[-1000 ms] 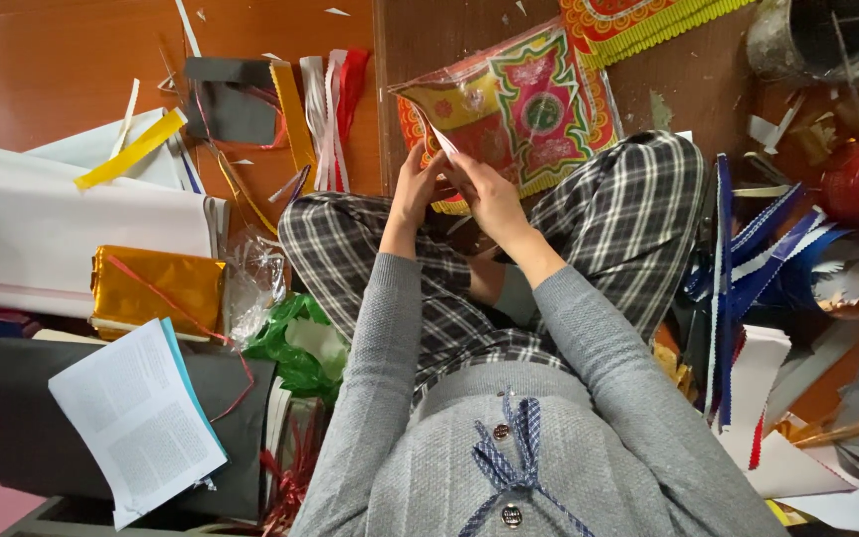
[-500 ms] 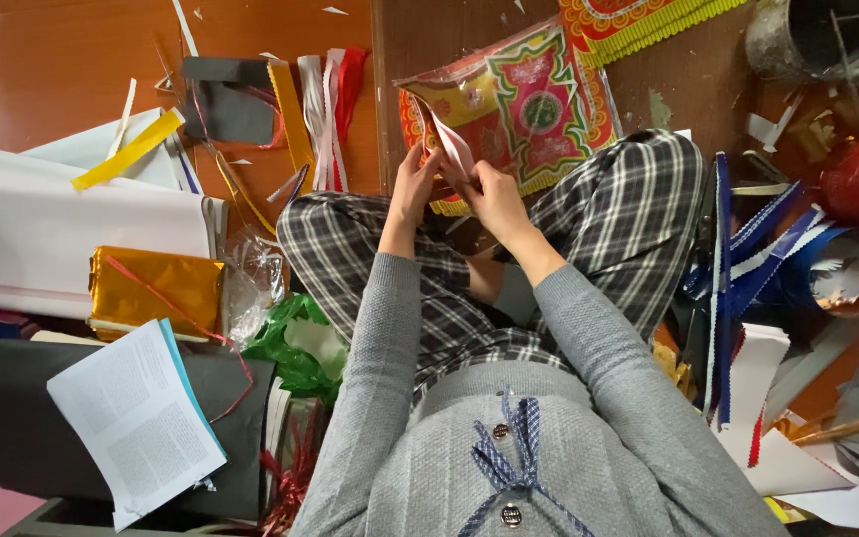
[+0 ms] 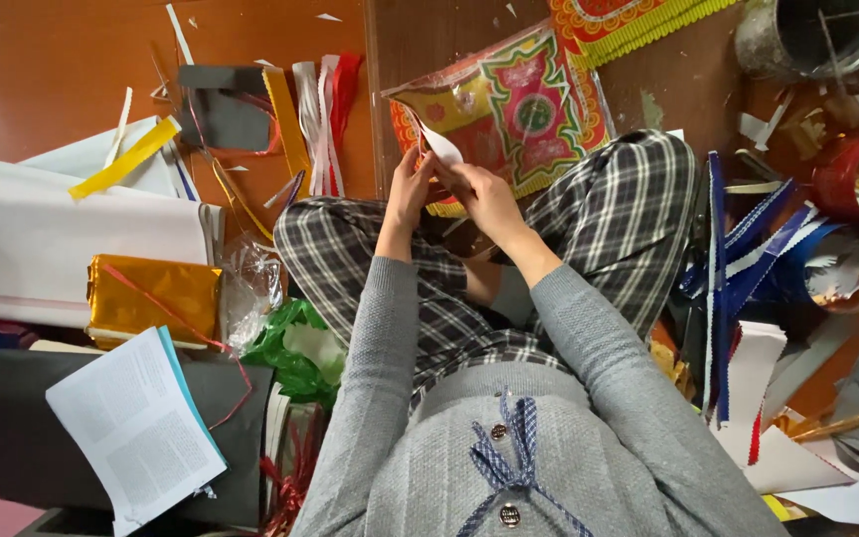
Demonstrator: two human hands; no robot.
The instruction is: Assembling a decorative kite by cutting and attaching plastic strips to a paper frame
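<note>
A small curved white paper strip (image 3: 441,145) is pinched between fingers of left hand (image 3: 408,191) and right hand (image 3: 484,196), held steady just below the ornate red-and-gold patterned paper sheet (image 3: 509,104).

A white curved paper strip (image 3: 441,146) is noted against a red, green and yellow ornamented paper sheet (image 3: 509,109). Black-and-white plaid trousers (image 3: 608,214), a grey knitted sweater (image 3: 549,447) and a gold foil-wrapped block (image 3: 151,298) are recorded.
</note>
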